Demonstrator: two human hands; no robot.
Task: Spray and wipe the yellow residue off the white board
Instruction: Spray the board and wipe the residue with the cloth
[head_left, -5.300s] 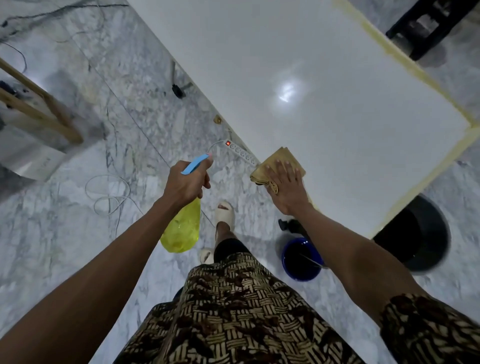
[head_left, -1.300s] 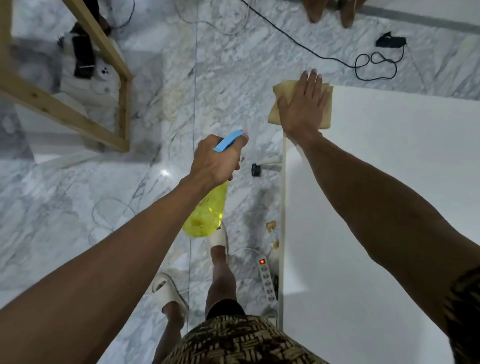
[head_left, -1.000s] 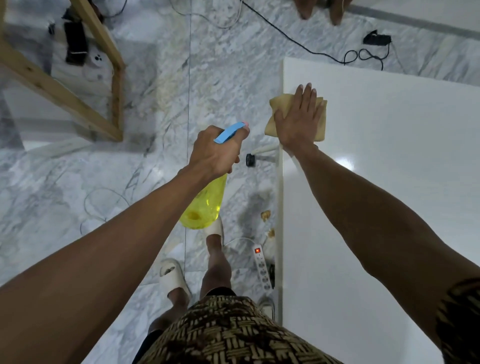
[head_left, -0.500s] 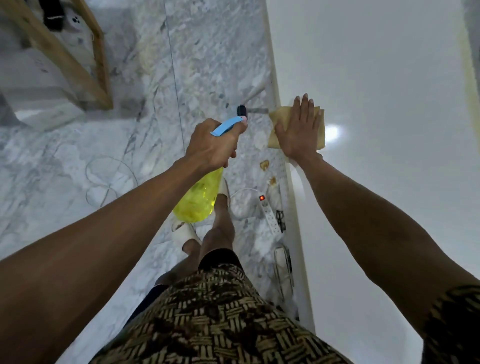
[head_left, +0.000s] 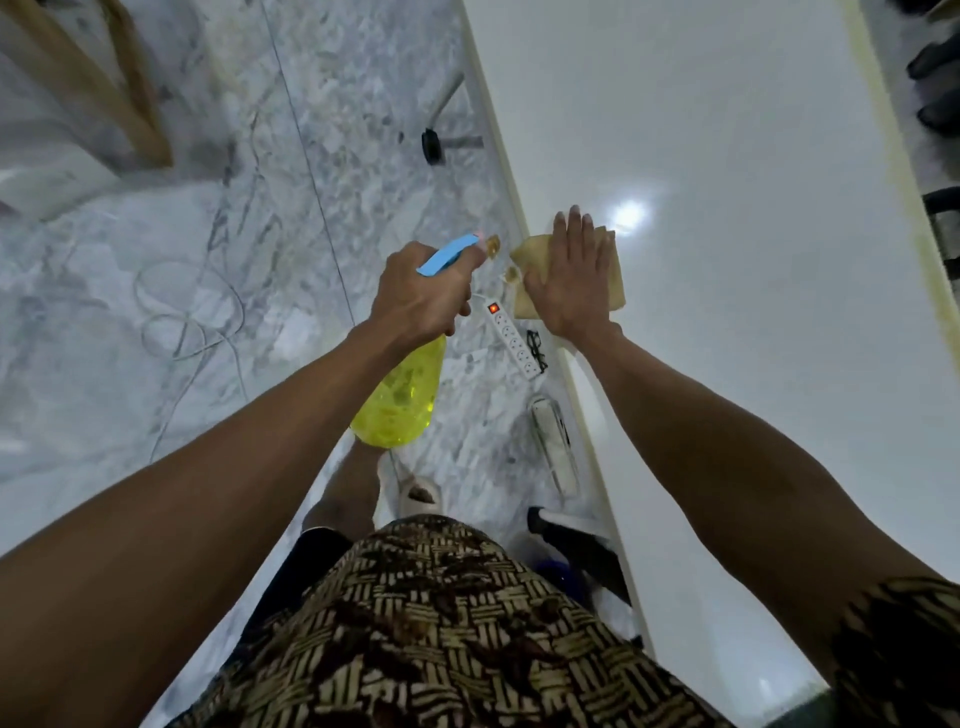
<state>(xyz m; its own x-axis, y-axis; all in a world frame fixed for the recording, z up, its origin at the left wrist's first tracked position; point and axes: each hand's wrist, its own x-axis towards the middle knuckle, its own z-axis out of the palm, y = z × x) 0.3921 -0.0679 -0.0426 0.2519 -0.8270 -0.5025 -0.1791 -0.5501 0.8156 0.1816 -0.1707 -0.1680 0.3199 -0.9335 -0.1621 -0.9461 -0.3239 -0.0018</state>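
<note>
A large glossy white board (head_left: 727, 312) fills the right side of the head view. A faint yellow residue strip (head_left: 893, 156) runs along its far right edge. My right hand (head_left: 571, 275) lies flat, fingers together, pressing a tan cloth (head_left: 613, 291) onto the board near its left edge. My left hand (head_left: 421, 299) grips a yellow spray bottle (head_left: 400, 400) with a blue trigger head (head_left: 448, 253), held over the floor just left of the board, nozzle toward the cloth.
Marble floor (head_left: 182, 260) lies to the left, with a white power strip (head_left: 511, 338) and its red light, loose white cable (head_left: 187, 312), a wooden frame (head_left: 104, 88) at top left, a blue bucket (head_left: 550, 571) under the board edge, and my sandalled foot (head_left: 415, 491).
The cloth under my right hand has slid back along the board's left edge toward me, from the far corner. My left hand has kept hold of the bottle beside it.
</note>
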